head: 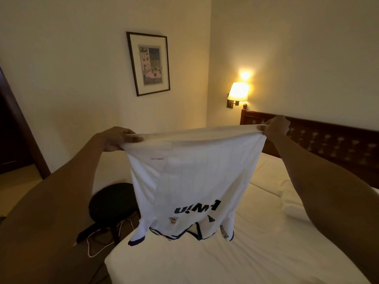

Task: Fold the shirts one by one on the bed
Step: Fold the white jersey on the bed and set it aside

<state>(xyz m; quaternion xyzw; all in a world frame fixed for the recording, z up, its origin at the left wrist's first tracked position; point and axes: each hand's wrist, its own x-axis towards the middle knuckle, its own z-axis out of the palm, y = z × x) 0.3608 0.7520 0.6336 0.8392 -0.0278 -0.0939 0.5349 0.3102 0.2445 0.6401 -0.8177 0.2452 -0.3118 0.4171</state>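
White bed (266, 253) below. Left hand (117, 138) and right hand (275, 127) pinch the shirt (190, 177) hem taut, fingers curled on cloth; fingertips seem hidden.

**A:** White shirt (190, 171), faint tone-on-tone vertical stripes, and bold black lettering across it!

**B:** Dark navy trim on the collar and the sleeve cuffs, too.

**A:** The bed (266, 253) is plain white right out to its near left corner.

**B:** Reddish-brown headboard (328, 140), with a repeating pale cut-out pattern.

**A:** Warm yellow lamp shade (238, 91), cream wall (61, 58).

**B:** Off the bed's left edge, a black stool (111, 201) and a white cable (88, 248). The picture (148, 63) is multicoloured in a dark frame.
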